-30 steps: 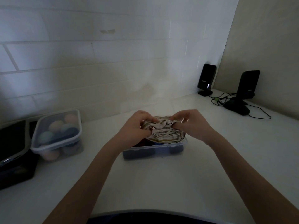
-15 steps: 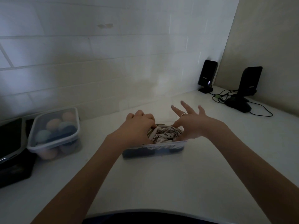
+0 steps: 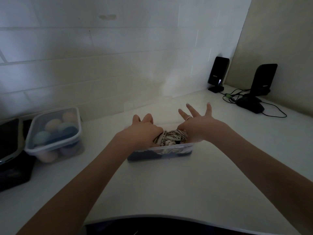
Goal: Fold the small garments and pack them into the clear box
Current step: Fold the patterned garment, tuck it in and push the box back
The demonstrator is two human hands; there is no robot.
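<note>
Pressing the striped garment down into the clear box mid-counter, left hand fingers curled onto the cloth, right hand fingers splayed, to compact it

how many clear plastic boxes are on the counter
2. One clear box sits at the centre under both hands, holding the striped garment. A second, lidded box stands at the left near the wall, filled with rounded pastel items. None other shows.

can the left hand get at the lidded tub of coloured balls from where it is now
Probably yes. The left hand is at the clear box, and only bare counter separates it from the lidded tub, though its closed lid blocks the balls.
</note>
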